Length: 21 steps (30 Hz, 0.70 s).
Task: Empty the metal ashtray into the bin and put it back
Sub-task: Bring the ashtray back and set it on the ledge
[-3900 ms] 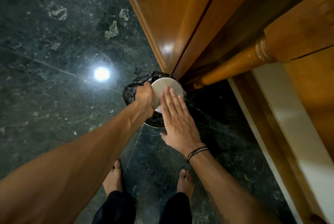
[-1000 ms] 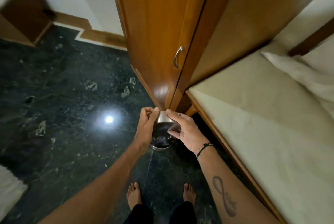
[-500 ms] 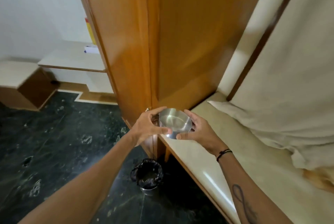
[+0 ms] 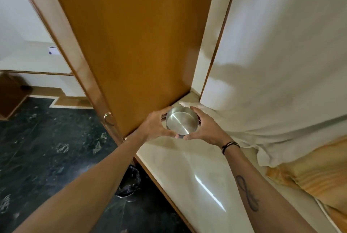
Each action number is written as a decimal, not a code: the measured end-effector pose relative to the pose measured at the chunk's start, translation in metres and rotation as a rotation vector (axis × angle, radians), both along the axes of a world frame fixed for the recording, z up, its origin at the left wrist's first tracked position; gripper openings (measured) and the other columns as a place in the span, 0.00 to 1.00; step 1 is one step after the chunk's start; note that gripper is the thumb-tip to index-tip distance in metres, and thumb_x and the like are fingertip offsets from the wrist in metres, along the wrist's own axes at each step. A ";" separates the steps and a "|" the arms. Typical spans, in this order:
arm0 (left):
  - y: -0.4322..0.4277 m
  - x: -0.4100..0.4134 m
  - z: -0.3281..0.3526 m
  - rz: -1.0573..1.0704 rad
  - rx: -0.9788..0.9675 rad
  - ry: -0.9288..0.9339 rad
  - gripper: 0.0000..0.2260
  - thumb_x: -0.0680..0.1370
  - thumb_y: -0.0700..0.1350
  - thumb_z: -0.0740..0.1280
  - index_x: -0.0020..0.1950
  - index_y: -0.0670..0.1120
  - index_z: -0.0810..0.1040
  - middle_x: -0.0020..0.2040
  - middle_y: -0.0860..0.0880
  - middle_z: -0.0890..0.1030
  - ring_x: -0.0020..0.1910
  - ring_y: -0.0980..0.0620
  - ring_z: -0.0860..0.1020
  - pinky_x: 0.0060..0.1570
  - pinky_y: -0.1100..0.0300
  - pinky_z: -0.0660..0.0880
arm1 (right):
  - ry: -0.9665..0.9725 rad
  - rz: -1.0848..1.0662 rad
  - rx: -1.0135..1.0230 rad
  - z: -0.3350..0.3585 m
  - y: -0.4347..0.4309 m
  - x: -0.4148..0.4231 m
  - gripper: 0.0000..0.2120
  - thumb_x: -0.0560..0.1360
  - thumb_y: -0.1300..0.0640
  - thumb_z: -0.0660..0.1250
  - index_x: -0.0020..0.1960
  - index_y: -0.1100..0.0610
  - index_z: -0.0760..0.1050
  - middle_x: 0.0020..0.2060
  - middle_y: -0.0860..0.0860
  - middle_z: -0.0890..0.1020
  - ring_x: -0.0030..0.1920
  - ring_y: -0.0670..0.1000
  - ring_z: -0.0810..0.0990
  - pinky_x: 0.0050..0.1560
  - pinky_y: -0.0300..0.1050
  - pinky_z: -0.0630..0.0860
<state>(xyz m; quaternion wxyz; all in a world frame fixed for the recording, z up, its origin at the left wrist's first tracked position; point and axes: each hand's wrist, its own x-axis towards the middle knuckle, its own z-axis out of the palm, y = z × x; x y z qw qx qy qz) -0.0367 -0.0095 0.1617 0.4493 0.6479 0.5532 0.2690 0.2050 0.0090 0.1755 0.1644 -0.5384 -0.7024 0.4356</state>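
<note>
The round metal ashtray (image 4: 181,122) shows a shiny, bare inside and is held between both hands over the far corner of a pale stone ledge (image 4: 187,167). My left hand (image 4: 155,125) grips its left rim and my right hand (image 4: 204,128) grips its right rim. Whether the ashtray touches the ledge I cannot tell. The bin (image 4: 129,184), lined with a black bag, stands on the dark floor below the ledge, partly hidden by my left forearm.
A tall wooden cupboard (image 4: 135,44) with a metal handle (image 4: 108,118) rises just left of the ashtray. White cloth (image 4: 281,82) hangs at the right, with orange fabric (image 4: 309,176) on the ledge. Dark green stone floor (image 4: 47,148) lies at the left.
The ashtray went from upside down over the bin to upright and has been lifted up and carried to the ledge's far corner. The view has risen from the floor to the ledge.
</note>
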 end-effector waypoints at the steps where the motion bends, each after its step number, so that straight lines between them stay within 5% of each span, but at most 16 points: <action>1: 0.002 0.005 -0.011 0.001 -0.004 0.021 0.46 0.62 0.45 0.88 0.72 0.67 0.70 0.59 0.78 0.78 0.61 0.79 0.75 0.66 0.76 0.72 | -0.009 -0.009 -0.008 -0.010 0.000 0.004 0.63 0.60 0.47 0.89 0.87 0.49 0.58 0.80 0.45 0.69 0.79 0.51 0.70 0.77 0.51 0.73; 4: 0.020 0.015 -0.056 -0.047 -0.044 0.050 0.43 0.62 0.43 0.88 0.57 0.83 0.71 0.52 0.84 0.77 0.56 0.82 0.75 0.63 0.76 0.71 | -0.034 -0.046 -0.100 -0.053 0.012 0.010 0.62 0.63 0.52 0.89 0.87 0.53 0.56 0.80 0.46 0.68 0.78 0.49 0.68 0.72 0.44 0.70; 7: 0.018 0.015 -0.069 -0.002 -0.112 0.070 0.45 0.61 0.45 0.88 0.51 0.90 0.68 0.51 0.78 0.80 0.58 0.71 0.79 0.64 0.69 0.74 | -0.026 -0.073 -0.136 -0.077 0.006 0.003 0.63 0.64 0.54 0.88 0.88 0.54 0.54 0.84 0.51 0.66 0.82 0.54 0.66 0.78 0.49 0.70; 11: 0.033 0.023 -0.121 0.017 -0.200 0.134 0.45 0.61 0.48 0.88 0.65 0.81 0.71 0.63 0.62 0.82 0.67 0.54 0.80 0.68 0.54 0.79 | -0.044 -0.146 -0.195 -0.135 0.015 -0.001 0.62 0.64 0.54 0.88 0.88 0.52 0.54 0.84 0.50 0.65 0.82 0.53 0.66 0.75 0.45 0.67; 13: 0.037 0.028 -0.140 -0.008 -0.252 0.135 0.50 0.63 0.48 0.87 0.81 0.62 0.69 0.77 0.52 0.77 0.77 0.47 0.75 0.76 0.55 0.73 | -0.051 -0.167 -0.221 -0.161 0.016 0.000 0.62 0.63 0.52 0.89 0.87 0.49 0.55 0.82 0.48 0.67 0.80 0.51 0.68 0.72 0.43 0.67; 15: 0.041 0.029 -0.161 -0.022 -0.290 0.143 0.52 0.64 0.47 0.87 0.84 0.52 0.66 0.81 0.49 0.72 0.80 0.46 0.72 0.79 0.54 0.69 | -0.060 -0.185 -0.237 -0.178 0.017 -0.002 0.62 0.63 0.51 0.89 0.87 0.47 0.56 0.82 0.47 0.67 0.80 0.51 0.68 0.73 0.44 0.68; 18: 0.045 0.027 -0.189 -0.008 -0.242 0.168 0.58 0.54 0.60 0.87 0.82 0.59 0.67 0.77 0.56 0.77 0.75 0.50 0.77 0.73 0.49 0.78 | -0.068 -0.220 -0.226 -0.197 0.019 -0.003 0.61 0.65 0.56 0.88 0.87 0.48 0.55 0.82 0.50 0.66 0.81 0.54 0.67 0.76 0.48 0.69; 21: 0.053 0.024 -0.197 -0.012 -0.265 0.186 0.59 0.52 0.62 0.86 0.81 0.61 0.67 0.74 0.59 0.78 0.72 0.53 0.78 0.70 0.51 0.80 | -0.079 -0.235 -0.224 -0.202 0.022 -0.004 0.62 0.64 0.57 0.88 0.87 0.49 0.54 0.83 0.50 0.66 0.81 0.55 0.66 0.79 0.55 0.69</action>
